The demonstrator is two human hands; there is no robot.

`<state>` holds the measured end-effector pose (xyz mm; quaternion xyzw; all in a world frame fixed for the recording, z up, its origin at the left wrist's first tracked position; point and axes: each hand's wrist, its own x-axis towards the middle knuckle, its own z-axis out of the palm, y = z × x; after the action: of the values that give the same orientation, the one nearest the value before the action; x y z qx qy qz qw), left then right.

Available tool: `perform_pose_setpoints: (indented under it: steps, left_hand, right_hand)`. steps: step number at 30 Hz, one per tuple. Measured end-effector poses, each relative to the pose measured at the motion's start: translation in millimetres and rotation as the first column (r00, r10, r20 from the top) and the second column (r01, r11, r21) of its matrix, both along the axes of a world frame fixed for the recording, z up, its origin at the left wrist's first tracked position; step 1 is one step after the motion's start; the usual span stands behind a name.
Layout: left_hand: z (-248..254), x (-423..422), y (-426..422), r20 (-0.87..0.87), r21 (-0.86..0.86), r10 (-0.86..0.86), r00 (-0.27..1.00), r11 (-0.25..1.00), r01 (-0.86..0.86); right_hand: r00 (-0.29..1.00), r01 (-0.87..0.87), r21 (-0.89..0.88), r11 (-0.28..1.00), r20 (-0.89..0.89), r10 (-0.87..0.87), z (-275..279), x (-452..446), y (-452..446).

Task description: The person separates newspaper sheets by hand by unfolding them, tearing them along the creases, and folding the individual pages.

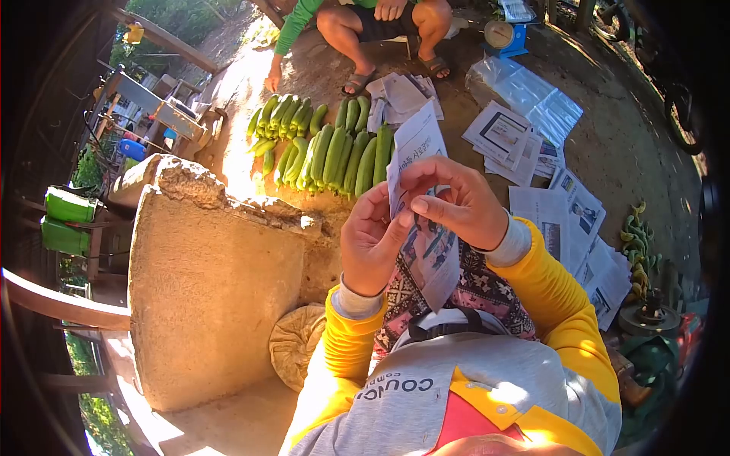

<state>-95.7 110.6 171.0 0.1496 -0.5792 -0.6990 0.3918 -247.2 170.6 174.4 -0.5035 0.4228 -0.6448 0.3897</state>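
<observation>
A folded newspaper sheet [426,254] hangs upright in front of my chest, printed on both visible faces. My left hand [374,242] pinches its left edge between thumb and fingers. On the right side, my right hand [455,204] holds the same sheet, thumb in front and fingers curled over it. Beyond my hands, long green vegetables [334,158] lie side by side on the ground in rows. Sheets of newspaper [544,216] are spread on the ground to the right.
A person in green sleeves [300,26] sits opposite, one hand low near the vegetables. A large clay-coloured block [213,296] stands at left, beside a tied sack [298,346]. Clear plastic bags [532,95] and a blue scale [507,38] lie at upper right.
</observation>
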Motion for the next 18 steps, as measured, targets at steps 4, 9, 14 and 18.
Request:
perform_pose_setpoints:
  steps: [4,9,14,18]
  left_hand:
    - [2.6,4.4,3.0,0.107,-0.098,0.056,0.993,0.994,-0.046]
    - [5.6,2.9,4.1,0.007,-0.138,0.012,1.000,0.990,-0.011]
    - [6.9,1.5,6.9,0.052,-0.204,0.063,0.997,0.978,-0.052]
    - [9.8,1.8,8.6,0.085,-0.174,0.085,0.993,0.982,-0.069]
  right_hand:
    - [0.993,0.010,0.006,1.000,-0.120,-0.009,10.5,-1.1,2.2]
    - [0.974,0.090,0.005,0.996,-0.210,-0.087,10.9,-0.9,5.4]
    - [0.976,0.118,-0.020,0.993,-0.182,-0.120,5.7,3.2,4.9]
    - [0.995,0.079,0.016,0.997,-0.056,-0.078,5.4,5.2,6.4]
